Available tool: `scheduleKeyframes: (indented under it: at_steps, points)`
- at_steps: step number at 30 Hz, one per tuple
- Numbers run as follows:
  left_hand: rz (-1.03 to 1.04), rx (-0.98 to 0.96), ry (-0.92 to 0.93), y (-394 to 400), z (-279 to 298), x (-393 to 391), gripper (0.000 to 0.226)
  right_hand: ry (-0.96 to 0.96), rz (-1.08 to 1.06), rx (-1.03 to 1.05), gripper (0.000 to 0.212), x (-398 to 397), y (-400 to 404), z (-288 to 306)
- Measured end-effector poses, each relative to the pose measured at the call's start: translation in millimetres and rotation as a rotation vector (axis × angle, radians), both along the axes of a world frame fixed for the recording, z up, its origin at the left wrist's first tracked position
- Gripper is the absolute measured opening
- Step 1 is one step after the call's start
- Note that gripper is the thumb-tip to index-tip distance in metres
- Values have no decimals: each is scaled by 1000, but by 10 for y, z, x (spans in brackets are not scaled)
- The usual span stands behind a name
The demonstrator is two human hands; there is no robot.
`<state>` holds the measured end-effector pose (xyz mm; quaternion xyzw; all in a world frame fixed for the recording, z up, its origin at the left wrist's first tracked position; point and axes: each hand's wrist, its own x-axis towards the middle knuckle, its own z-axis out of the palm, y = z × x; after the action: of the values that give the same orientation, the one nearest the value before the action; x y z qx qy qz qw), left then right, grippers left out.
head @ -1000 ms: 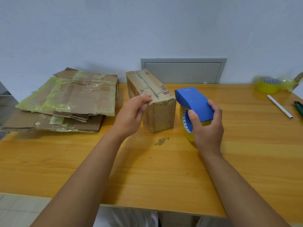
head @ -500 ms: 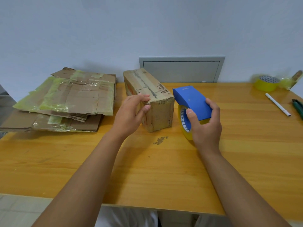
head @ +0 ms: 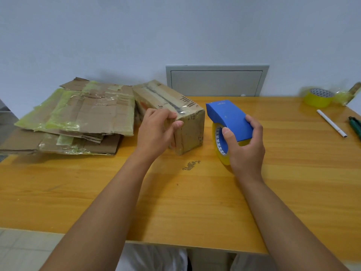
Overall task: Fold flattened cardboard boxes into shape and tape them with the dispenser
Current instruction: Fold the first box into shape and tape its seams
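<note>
Head view, left fingers (head: 166, 116) gripping box (head: 187, 132), right fingers (head: 254, 124) gripping dispenser (head: 228, 118)

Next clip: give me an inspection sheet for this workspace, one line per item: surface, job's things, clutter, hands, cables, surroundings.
Surface: wooden table, with a small scuff mark near the middle.
Job's things: folded cardboard box standing on the table; blue tape dispenser with a yellow roll beside it; stack of flattened cardboard at the left.
Clutter: spare yellow tape roll, white pen and a dark green tool at the far right.
Hands: left hand grips the box's near top corner; right hand holds the dispenser.
Cables: nothing seen.
Surroundings: plain wall with a grey panel behind the table.
</note>
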<state>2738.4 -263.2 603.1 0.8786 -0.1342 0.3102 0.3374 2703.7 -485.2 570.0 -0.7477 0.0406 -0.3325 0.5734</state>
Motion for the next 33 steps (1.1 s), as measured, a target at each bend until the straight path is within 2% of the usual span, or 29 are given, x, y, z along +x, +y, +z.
scheduleKeyframes:
  at_steps: [6, 11, 15, 21, 27, 33]
  points:
    - [-36, -4, 43, 8, 27, -14, 24, -3, 2, -6, 64, -7, -1, 6]
    - [12, -18, 65, -37, 53, -41, 36, 3, 7, 0, 60, -13, -6, 15]
    - [37, 27, 47, -91, 68, -17, 25, -7, 3, -5, 62, -15, -5, 16]
    - [-124, 70, 78, 163, 50, -6, 27, -7, 3, 0, 63, -7, 7, 8]
    - [-74, 90, 1, 84, 95, 36, 18, -3, 5, 8, 63, -23, -6, 30]
    - [-157, 145, 92, 233, 65, 49, 34, -5, 5, -1, 63, -17, 6, 17]
